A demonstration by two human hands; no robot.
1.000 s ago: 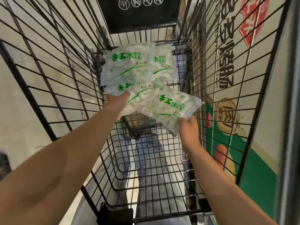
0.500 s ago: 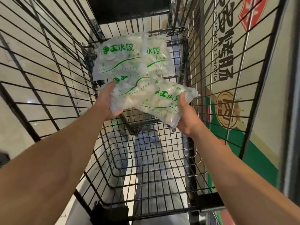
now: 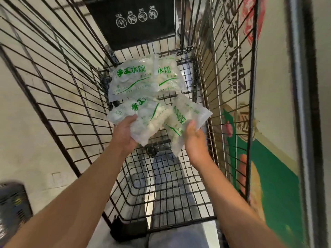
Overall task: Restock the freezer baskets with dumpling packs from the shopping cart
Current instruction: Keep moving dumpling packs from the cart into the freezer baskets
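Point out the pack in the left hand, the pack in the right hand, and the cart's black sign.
left-hand pack (image 3: 143, 117), head view, printed front.
right-hand pack (image 3: 186, 119), head view, printed front.
black sign (image 3: 132, 31), head view, centre.

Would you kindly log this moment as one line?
left hand: grips pack | right hand: grips second pack | two packs lying in cart

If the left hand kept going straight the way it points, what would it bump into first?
Probably the dumpling packs still lying in the cart: the left hand, gripping its own pack, points up toward them. Depth is hard to judge here.
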